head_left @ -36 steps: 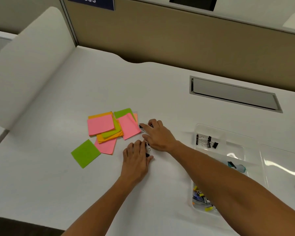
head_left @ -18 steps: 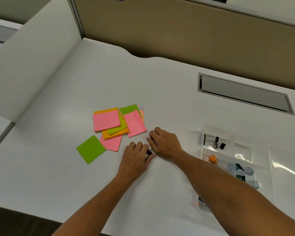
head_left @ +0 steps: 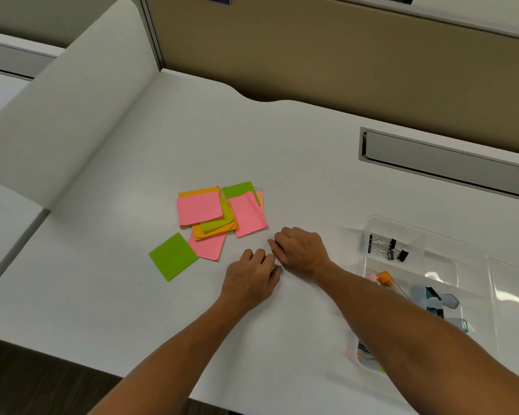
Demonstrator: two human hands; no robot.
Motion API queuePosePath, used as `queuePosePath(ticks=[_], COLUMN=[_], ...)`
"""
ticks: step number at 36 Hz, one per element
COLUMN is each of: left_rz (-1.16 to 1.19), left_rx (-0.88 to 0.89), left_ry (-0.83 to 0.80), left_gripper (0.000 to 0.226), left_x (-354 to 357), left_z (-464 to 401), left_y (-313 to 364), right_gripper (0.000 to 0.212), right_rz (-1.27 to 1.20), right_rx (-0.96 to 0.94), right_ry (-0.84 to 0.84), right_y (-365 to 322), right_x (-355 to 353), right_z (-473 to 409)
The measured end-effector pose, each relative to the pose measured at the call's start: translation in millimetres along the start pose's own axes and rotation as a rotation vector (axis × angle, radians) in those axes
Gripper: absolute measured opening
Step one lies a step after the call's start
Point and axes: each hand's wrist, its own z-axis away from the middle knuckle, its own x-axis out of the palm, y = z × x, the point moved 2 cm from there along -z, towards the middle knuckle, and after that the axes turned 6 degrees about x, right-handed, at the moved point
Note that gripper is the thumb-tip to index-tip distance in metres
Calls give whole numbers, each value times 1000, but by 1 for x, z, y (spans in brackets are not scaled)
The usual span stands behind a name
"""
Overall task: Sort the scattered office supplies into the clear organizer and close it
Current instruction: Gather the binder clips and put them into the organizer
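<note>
Small items, probably binder clips, are being gathered: the left hand [head_left: 250,275] and right hand [head_left: 301,251] meet, each grip curled shut on something mostly hidden. Next, a carry rightward to the clear organizer [head_left: 474,266] is called for. Beyond the grip, sticky notes [head_left: 219,215] lie scattered on the white surface [head_left: 297,151], backed by partitions.

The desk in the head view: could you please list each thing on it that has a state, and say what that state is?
Clear organizer: open, partly filled.
Binder clips: inside the organizer's far compartment.
Sticky notes: loose overlapping pile on the desk, unsorted.
Green sticky note: lying flat, apart from the pile.
Left hand: knuckles up on the desk; contents hidden.
Right hand: curled, fingertips beside the left hand; contents hidden.
</note>
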Motion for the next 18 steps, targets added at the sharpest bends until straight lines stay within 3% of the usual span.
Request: queuePosePath(ticks=[18], left_rz=[-15], left_rx=[90], left_ry=[61], left_gripper=[18], left_x=[-11], left_z=[1], left_y=[6], right_gripper=[31], right_rz=[-69], right_rx=[95], right_ry=[28], right_y=[-7], right_x=[-10], right_z=[23])
